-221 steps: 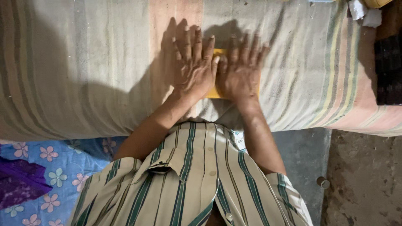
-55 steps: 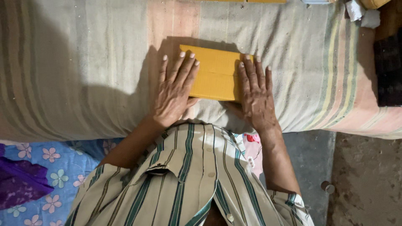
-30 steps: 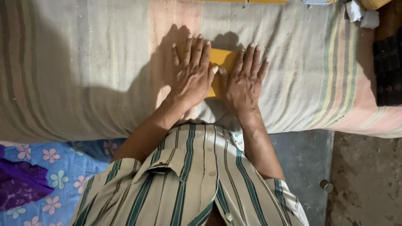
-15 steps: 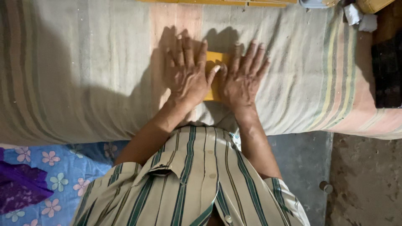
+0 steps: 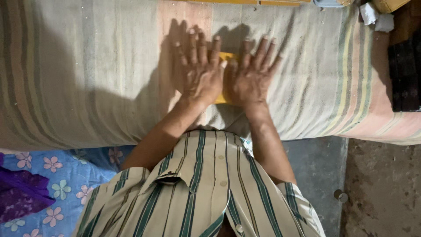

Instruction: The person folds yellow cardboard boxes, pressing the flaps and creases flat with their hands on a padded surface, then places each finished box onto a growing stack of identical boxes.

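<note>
Hands lie flat and side by side on a yellow sheet of paper (image 5: 224, 59), which rests on a striped cloth (image 5: 87, 79) spread over a soft, padded surface. The left hand (image 5: 199, 72) covers the sheet's left part, and the right hand (image 5: 251, 74) covers its right part, thumbs nearly meeting over the middle. Both hands are fully open, fingers straight and slightly spread, palms down; neither grips anything, they only press on the paper from above. That flat, two-handed press looks like the way someone flattens or creases a sheet, the weight of both palms keeping it from sliding on the cloth.

Only small parts of the yellow sheet show: a strip between the two hands near the thumbs and a corner below the left palm. From these bits its long axis cannot be told for sure, though its visible edges seem to run square with the stripes of the cloth, the sheet lying flat with no end raised.

Beyond the fingertips, at the far edge of the cloth, lies another yellow strip (image 5: 237, 2). White crumpled scraps (image 5: 376, 15) sit at the upper right, beside a dark object (image 5: 405, 74). Below the cloth, a blue flowered fabric (image 5: 52, 175) lies to the left of the person's striped shirt (image 5: 206, 193).
</note>
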### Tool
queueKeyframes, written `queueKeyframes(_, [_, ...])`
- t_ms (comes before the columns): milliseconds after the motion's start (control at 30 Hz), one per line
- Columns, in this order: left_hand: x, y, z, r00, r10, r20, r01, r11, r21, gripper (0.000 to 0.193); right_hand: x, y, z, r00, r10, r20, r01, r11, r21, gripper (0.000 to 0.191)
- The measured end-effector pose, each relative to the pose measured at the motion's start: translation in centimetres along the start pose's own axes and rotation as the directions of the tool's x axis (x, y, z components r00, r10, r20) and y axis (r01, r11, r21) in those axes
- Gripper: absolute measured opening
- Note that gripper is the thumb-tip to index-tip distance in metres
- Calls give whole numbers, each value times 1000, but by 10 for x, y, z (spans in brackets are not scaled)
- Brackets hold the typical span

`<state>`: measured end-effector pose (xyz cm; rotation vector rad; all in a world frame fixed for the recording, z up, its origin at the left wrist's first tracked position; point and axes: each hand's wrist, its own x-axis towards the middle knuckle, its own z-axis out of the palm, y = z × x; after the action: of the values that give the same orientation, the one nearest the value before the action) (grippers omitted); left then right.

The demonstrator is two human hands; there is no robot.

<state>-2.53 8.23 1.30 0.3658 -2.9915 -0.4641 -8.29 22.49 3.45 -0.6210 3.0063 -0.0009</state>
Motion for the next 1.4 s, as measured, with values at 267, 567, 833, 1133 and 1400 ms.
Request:
queueKeyframes(267, [4,-37,-19,980,-187,64,188,982,-21,64,-5,35,-4,995,91,-31,-88,993,77,68])
queueKeyframes(567, [23,12,-24,998,-32,54,31,999,5,68,22,-8,0,1000,-13,-23,15,998,62,68])
queueKeyframes(833, [20,-27,-35,982,-190,9,189,981,39,66,7,35,-22,982,188,5,-187,976,110,69])
queueKeyframes(1133, [23,5,-30,995,-53,89,53,999,5,63,23,-2,-6,998,14,55,-19,995,100,69])
queueKeyframes(1400, [14,-29,-31,991,-136,16,136,991,7,66,6,37,-13,991,134,24,-134,991,3,70])
